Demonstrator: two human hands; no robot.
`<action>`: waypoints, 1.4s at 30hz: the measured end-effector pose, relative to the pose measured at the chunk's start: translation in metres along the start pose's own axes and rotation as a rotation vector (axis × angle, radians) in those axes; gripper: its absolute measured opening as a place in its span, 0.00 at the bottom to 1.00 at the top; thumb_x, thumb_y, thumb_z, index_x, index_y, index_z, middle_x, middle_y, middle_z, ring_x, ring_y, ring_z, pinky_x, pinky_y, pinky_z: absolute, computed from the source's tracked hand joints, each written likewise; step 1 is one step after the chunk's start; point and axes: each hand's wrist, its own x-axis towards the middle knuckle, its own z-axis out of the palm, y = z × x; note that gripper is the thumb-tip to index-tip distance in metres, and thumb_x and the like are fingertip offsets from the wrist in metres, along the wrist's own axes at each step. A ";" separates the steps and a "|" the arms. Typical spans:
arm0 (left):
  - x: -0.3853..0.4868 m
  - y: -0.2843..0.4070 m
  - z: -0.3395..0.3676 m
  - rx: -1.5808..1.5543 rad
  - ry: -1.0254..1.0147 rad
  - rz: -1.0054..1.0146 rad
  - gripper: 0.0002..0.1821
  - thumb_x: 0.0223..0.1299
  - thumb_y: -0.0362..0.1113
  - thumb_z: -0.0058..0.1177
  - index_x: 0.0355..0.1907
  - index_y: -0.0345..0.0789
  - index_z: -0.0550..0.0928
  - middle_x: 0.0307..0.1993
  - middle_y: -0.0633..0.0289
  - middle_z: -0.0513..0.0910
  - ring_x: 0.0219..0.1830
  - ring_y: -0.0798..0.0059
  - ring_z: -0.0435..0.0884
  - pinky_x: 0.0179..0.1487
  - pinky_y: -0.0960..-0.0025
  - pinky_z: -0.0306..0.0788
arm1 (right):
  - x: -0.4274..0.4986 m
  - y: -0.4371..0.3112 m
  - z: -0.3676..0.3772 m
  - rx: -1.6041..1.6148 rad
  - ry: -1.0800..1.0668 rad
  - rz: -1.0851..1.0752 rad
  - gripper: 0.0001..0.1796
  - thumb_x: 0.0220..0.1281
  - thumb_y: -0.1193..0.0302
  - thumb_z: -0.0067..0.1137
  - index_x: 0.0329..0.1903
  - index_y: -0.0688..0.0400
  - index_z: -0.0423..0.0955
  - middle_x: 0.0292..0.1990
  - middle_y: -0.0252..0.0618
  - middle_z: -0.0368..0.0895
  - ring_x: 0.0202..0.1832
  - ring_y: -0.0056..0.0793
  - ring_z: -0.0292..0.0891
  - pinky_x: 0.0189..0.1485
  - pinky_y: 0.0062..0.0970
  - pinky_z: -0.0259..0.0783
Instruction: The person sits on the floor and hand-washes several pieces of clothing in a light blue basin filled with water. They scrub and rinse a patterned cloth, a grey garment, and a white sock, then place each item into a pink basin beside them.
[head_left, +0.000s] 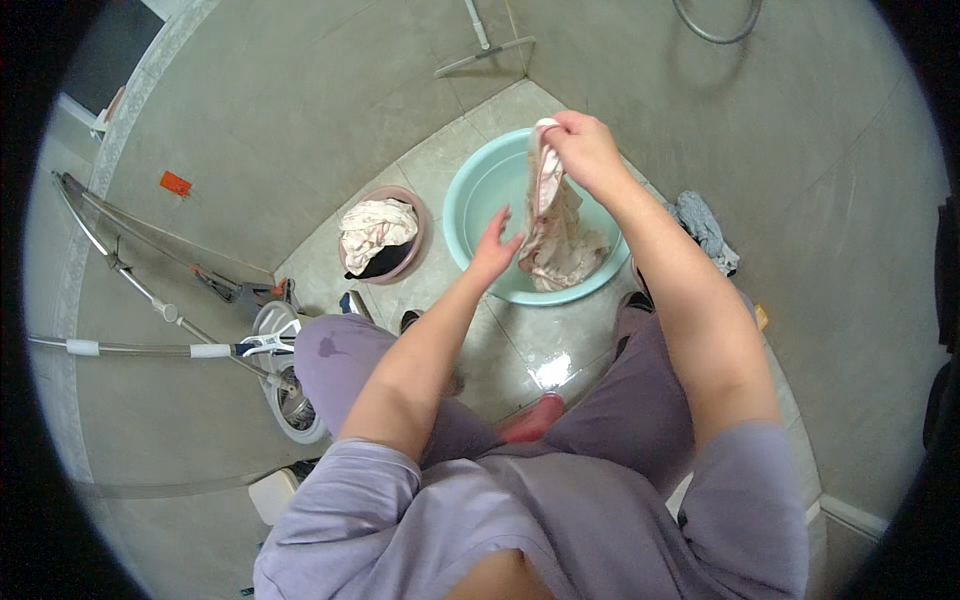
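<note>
My right hand (587, 150) grips the upper end of a wet, light-coloured garment (551, 217) with pinkish trim. It hangs down into a large turquoise plastic basin (469, 161) on the tiled floor, its lower part bunched at the basin's near right side. Over the near left part of the basin is my left hand (496, 246), fingers spread and holding nothing. Its fingertips point toward the hanging cloth; whether they touch it I cannot tell.
A small pink basin (420, 225) left of the turquoise one holds a patterned cloth (377, 229) and a black cloth. Grey cloth (705, 225) lies by the right wall. A floor squeegee (486, 54) leans in the corner. Mop poles (150, 349) and a spin-mop bucket (296, 409) stand left.
</note>
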 end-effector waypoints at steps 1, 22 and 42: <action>0.008 0.011 0.005 0.061 -0.047 -0.021 0.18 0.57 0.35 0.52 0.52 0.36 0.75 0.49 0.54 0.78 0.54 0.64 0.76 0.56 0.66 0.69 | -0.004 -0.007 0.000 0.062 -0.083 -0.001 0.09 0.58 0.70 0.51 0.33 0.63 0.77 0.24 0.33 0.78 0.27 0.21 0.72 0.31 0.24 0.67; 0.061 0.140 -0.033 -0.702 -0.220 -0.377 0.24 0.63 0.37 0.43 0.62 0.39 0.64 0.52 0.61 0.74 0.52 0.69 0.74 0.55 0.64 0.68 | -0.003 0.035 0.014 -0.177 -0.224 0.248 0.14 0.51 0.71 0.53 0.40 0.64 0.77 0.40 0.58 0.79 0.44 0.52 0.77 0.47 0.39 0.71; 0.117 0.354 -0.091 -0.342 0.026 0.320 0.14 0.55 0.32 0.58 0.45 0.32 0.77 0.41 0.61 0.80 0.41 0.70 0.79 0.44 0.64 0.75 | -0.015 0.092 -0.014 -0.120 -0.064 0.056 0.44 0.43 0.72 0.64 0.66 0.60 0.54 0.56 0.49 0.71 0.58 0.42 0.68 0.61 0.34 0.62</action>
